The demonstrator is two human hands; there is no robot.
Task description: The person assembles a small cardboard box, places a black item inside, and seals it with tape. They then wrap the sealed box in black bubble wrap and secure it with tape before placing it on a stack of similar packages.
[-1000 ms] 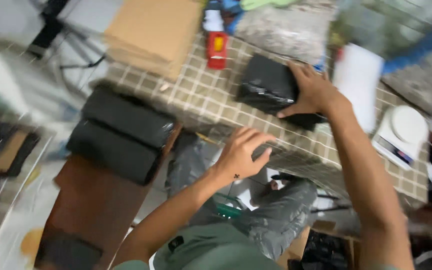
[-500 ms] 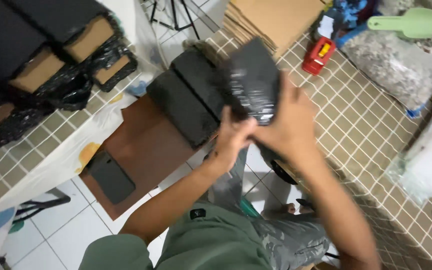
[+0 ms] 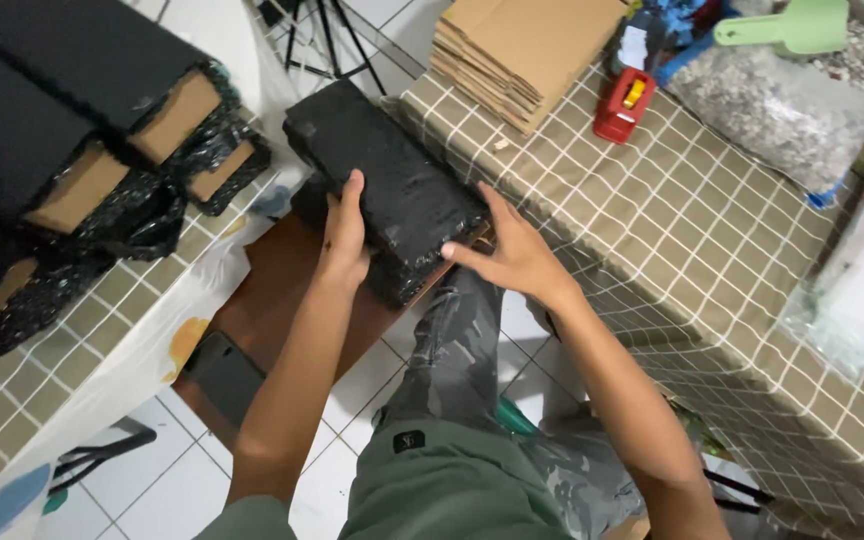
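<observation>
Black plastic-wrapped boxes [image 3: 72, 130] piled far left on checked cloth. Dark phone [image 3: 224, 375] lies on brown stool [image 3: 282, 300]. Left hand [image 3: 345, 240] flat against left side of black wrapped block [image 3: 387, 180], fingers extended. Block lies atop another on stool. Right hand [image 3: 512, 250] spread wide, touching block's near right end. Flat cardboard stack [image 3: 522, 50] on table [image 3: 652, 220], right.

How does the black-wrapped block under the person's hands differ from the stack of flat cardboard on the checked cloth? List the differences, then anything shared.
1. The black-wrapped block is glossy black; the cardboard stack is plain brown.
2. The block is one bundle; the stack shows many thin layers.
3. The left hand and right hand touch the block; nothing touches the stack.
Shared: both look rectangular.
</observation>
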